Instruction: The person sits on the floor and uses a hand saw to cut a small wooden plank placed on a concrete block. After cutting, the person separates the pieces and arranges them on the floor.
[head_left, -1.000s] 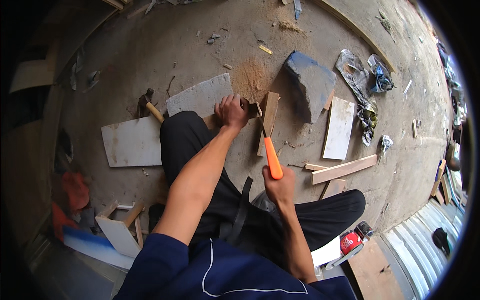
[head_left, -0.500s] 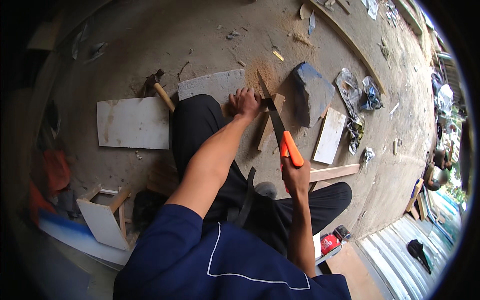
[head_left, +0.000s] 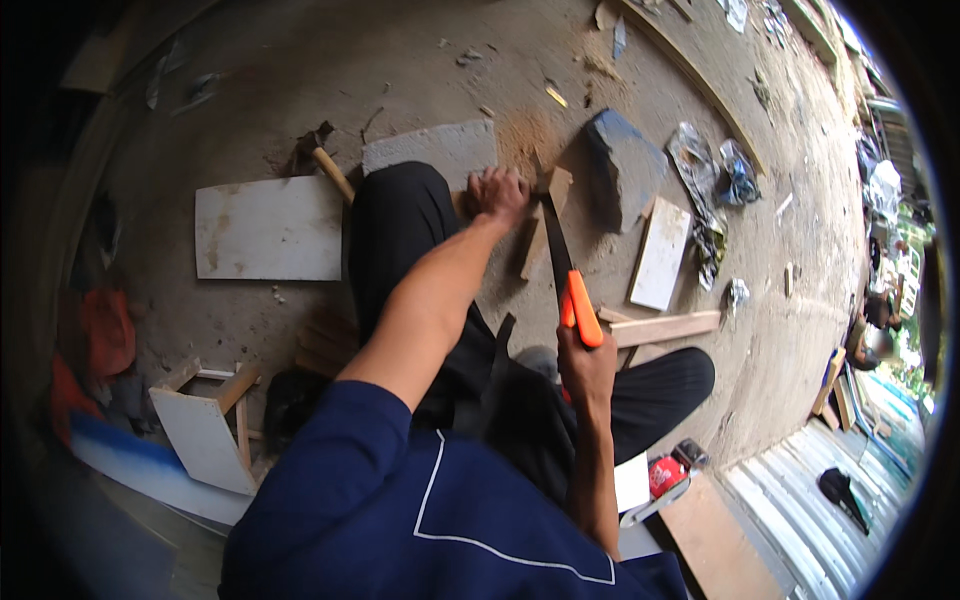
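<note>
My right hand (head_left: 588, 360) is wrapped round the orange handle of a handsaw (head_left: 559, 245). The saw's dark blade points away from me and crosses just right of my left hand (head_left: 499, 195). Those left fingers are closed, pressing down on a piece of wood (head_left: 462, 206), most of which the hand hides. Beneath the blade lies a short wooden block (head_left: 537, 240), slanting on the ground. Sawdust (head_left: 527, 132) is scattered on the ground beyond the blade's tip.
A grey concrete slab (head_left: 430, 146) lies beyond my left knee, with a hammer (head_left: 334, 175) and a white board (head_left: 268, 230) to its left. Right of the saw are a large stone (head_left: 625, 175), a small white board (head_left: 661, 252), wood strips (head_left: 668, 328) and crumpled plastic (head_left: 692, 165).
The saw has slid back toward me, and my right hand has come a little nearer with it. My left hand keeps its place on the wood. The whole view has shifted slightly.
</note>
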